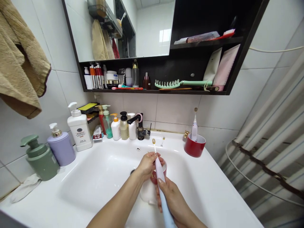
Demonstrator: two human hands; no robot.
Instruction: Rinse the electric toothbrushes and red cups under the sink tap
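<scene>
In front of the black faucet (140, 129), over the sink (102, 177), the right hand (173, 193) grips the handle of a pink-to-blue electric toothbrush (159, 170), while the left hand (146, 164) has its fingers closed at the toothbrush's neck. A red cup (154, 180), partly hidden, sits behind them. Right of the faucet, a loose brush head (163, 141) lies nearby; farther right, a second electric toothbrush (194, 130) stands in a red mug (194, 149).
</scene>
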